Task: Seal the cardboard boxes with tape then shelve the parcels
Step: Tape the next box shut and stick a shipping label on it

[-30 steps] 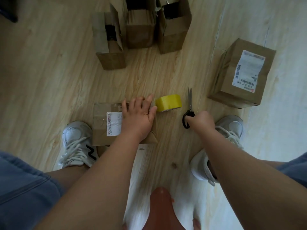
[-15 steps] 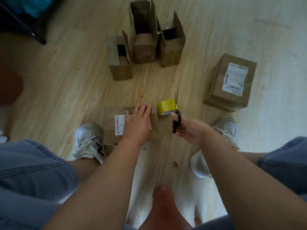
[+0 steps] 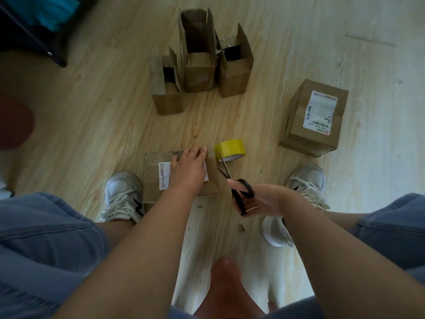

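Your right hand [image 3: 259, 201] is drawing back, gripping black-looped scissors [image 3: 235, 194], blades parting toward 11 o'clock; your flat left hand [image 3: 188, 171] is pressing the cardboard box [image 3: 151, 178], 9 o'clock from the round yellow tape roll [image 3: 231, 147].

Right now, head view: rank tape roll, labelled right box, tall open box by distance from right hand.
1. Tape roll, just ahead-left of the right hand holding the scissors.
2. Labelled right box, ahead and right.
3. Tall open box, farthest, back row middle.
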The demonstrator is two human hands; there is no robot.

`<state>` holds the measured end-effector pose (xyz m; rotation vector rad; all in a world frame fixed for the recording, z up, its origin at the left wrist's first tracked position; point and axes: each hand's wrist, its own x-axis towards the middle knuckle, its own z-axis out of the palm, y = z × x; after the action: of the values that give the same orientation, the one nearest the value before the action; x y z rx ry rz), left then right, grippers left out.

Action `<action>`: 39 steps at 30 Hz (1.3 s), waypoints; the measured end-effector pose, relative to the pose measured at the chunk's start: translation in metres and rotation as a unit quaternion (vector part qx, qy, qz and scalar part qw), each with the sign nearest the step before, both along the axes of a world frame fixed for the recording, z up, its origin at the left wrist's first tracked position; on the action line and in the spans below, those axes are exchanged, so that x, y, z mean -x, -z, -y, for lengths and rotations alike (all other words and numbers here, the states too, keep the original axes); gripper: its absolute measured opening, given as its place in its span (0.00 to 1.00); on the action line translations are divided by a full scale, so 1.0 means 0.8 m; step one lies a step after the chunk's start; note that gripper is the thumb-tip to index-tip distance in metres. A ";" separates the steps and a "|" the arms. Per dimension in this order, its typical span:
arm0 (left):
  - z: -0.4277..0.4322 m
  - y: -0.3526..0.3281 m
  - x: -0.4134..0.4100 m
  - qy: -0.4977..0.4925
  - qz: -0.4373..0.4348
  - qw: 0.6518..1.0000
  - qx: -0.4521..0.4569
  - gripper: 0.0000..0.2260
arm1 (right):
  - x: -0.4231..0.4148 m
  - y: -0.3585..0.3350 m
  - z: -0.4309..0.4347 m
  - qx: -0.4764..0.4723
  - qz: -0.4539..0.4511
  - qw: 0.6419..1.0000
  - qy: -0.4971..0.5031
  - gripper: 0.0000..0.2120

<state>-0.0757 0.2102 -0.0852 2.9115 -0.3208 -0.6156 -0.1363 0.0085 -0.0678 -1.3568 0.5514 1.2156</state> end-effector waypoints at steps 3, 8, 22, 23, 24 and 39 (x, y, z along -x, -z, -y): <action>-0.001 -0.002 -0.001 -0.001 0.011 1.000 0.008 0.27 | -0.007 0.003 -0.018 0.047 0.031 0.998 -0.011 0.26; -0.002 -0.003 0.000 -0.004 0.010 1.000 0.016 0.27 | -0.020 0.021 -0.046 0.117 0.089 0.989 -0.001 0.33; -0.004 0.003 -0.002 -0.001 -0.002 1.000 0.028 0.27 | -0.043 0.024 -0.055 0.238 0.134 0.962 0.015 0.20; -0.004 0.002 -0.001 -0.002 -0.003 1.000 0.028 0.27 | -0.044 0.021 -0.055 0.244 0.138 0.960 0.015 0.20; -0.004 0.002 -0.001 -0.003 -0.005 1.000 0.027 0.27 | -0.045 0.018 -0.054 0.244 0.141 0.959 0.017 0.20; -0.005 -0.004 0.000 -0.011 -0.011 0.999 0.039 0.27 | -0.040 -0.014 -0.038 0.027 0.065 0.979 0.190 0.23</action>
<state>-0.0760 0.2145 -0.0824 2.8275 -0.3039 -0.6167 -0.1040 0.0392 -0.0566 -1.2943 0.7172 0.7999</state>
